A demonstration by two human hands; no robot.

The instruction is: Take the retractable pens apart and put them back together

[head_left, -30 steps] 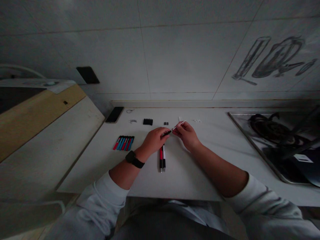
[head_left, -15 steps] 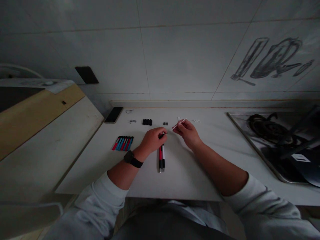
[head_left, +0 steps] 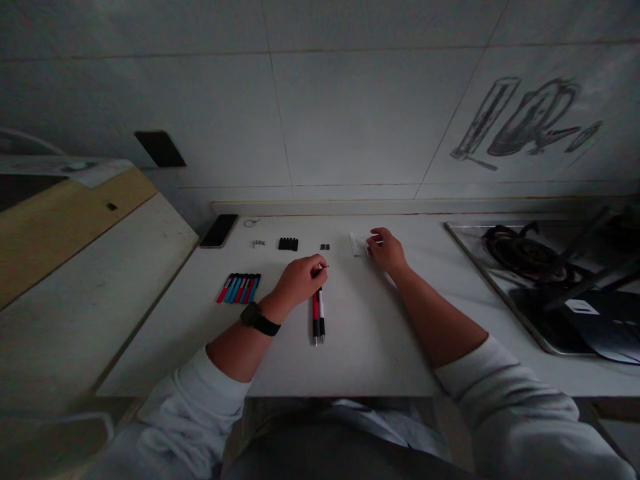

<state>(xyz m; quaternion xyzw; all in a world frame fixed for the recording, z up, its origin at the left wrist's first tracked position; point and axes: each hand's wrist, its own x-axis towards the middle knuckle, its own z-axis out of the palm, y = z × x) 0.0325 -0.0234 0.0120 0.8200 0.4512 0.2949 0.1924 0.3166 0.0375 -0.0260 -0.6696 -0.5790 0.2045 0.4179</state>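
Observation:
My left hand (head_left: 303, 275) is closed in a pinch around a small dark pen part (head_left: 316, 271), with a thin tip pointing right. Just below it, a red pen (head_left: 315, 319) and a white pen (head_left: 321, 317) lie side by side, their upper ends close to the hand. My right hand (head_left: 386, 250) rests low over the counter at the right, fingers apart, with small whitish bits at its fingertips. Several thin white refill tubes (head_left: 355, 245) lie left of those fingertips. Two small dark pieces (head_left: 325, 247) sit between the hands, farther back.
Several black grips (head_left: 289, 244), metal springs (head_left: 258, 243) and a ring (head_left: 251, 223) lie along the back. Red and blue pen barrels (head_left: 239, 288) are lined up at left. A phone (head_left: 219, 231) lies at the back left; a gas stove (head_left: 530, 287) stands at right.
My right hand has moved away from my left, toward the right, and the white tube it held no longer shows in it. My left hand keeps its pinch on the dark pen part.

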